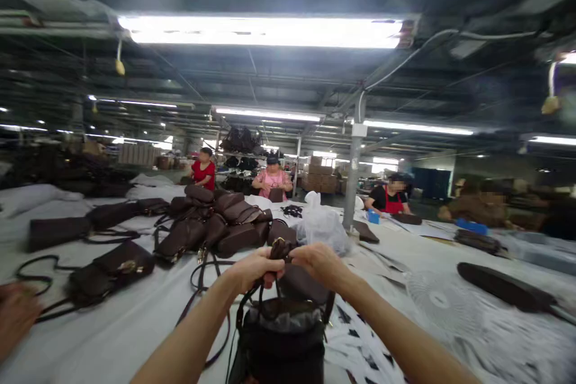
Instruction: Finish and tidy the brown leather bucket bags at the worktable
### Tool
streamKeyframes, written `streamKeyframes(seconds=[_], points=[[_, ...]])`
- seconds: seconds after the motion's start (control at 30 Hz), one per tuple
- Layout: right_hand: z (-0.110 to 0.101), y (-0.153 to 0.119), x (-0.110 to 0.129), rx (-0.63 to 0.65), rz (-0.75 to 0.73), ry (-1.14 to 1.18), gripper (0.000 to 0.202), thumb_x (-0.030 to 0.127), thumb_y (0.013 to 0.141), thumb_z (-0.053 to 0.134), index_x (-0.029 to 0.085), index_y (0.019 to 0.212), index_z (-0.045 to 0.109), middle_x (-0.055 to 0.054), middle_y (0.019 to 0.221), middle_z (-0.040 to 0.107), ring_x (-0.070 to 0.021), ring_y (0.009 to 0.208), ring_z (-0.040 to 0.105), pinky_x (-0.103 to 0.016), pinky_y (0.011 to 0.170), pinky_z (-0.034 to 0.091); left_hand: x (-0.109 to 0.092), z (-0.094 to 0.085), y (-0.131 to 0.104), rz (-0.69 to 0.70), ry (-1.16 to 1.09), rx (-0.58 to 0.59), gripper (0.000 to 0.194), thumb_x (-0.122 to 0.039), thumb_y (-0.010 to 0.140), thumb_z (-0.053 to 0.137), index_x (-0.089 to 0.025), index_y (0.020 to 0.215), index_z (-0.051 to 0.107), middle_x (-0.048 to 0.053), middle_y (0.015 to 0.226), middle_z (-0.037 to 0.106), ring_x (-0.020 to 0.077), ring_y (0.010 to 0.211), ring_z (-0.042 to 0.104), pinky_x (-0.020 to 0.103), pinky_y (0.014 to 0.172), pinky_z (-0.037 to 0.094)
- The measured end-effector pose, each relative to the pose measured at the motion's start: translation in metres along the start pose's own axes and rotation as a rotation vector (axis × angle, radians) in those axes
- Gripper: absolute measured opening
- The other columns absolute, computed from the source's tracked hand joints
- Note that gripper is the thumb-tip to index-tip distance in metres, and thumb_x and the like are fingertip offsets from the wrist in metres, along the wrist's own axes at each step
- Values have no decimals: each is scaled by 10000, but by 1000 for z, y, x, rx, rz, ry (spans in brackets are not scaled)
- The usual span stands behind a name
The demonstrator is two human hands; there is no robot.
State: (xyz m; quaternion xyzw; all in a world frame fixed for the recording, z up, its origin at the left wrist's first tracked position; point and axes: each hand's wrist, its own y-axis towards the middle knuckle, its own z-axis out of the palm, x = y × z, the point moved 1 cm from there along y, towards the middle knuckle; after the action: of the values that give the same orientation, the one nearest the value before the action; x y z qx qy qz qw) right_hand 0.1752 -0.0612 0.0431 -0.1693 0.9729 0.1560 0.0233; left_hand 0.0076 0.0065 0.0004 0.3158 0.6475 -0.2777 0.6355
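A dark handbag [281, 351] stands upright and open-topped right in front of me, with pale crinkled lining or stuffing [283, 321] showing in its mouth. Above it, my left hand [258, 269] is closed around a gathered dark brown strap [281, 248] with a gold-coloured metal bit. My right hand [321, 263] pinches the same bundle from the other side. The strap's exact folds are partly hidden by the fingers. Dark cords run from the bundle down to the bag.
A heap of brown bags [220, 222] lies ahead on the white-covered table [121, 330]. Another bag [110, 270] is at left, beside another person's hand [18, 315]. Clear plastic wrapping [319, 225] stands near a grey post [353, 174]. Several co-workers sit beyond.
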Motion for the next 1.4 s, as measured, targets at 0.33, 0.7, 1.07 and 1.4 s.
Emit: streamKeyframes(seconds=[0.33,0.7,1.07,1.4], points=[[1,-13,-8,1,126,-43,256,216,903,512,227,1089,688,-81,948,728,-253,902,671,-284,694,438,4,-5,-14,-118,72,58,287,-331,615,705,-150,813,604,-47,594,505,61,476,369,199,445,271],[15,-6,26,-108,-296,-413,342,130,966,401,86,1303,441,-106,966,631,-228,855,586,-348,735,437,3,7,-9,-100,160,83,141,-187,554,643,-171,665,556,-42,601,546,108,565,459,237,534,331],[17,-9,-6,33,-169,-356,296,148,978,346,174,1241,479,-84,1049,597,-205,796,646,-278,510,387,21,17,-16,-93,27,131,264,-356,732,666,-185,848,501,-65,661,518,113,541,558,276,589,460],[30,-11,-44,65,3,-323,582,63,927,292,121,1499,201,-156,1010,660,-236,757,682,-312,599,499,29,10,-10,-156,-226,197,349,-321,675,775,-169,876,532,-39,688,535,133,593,606,319,638,515]])
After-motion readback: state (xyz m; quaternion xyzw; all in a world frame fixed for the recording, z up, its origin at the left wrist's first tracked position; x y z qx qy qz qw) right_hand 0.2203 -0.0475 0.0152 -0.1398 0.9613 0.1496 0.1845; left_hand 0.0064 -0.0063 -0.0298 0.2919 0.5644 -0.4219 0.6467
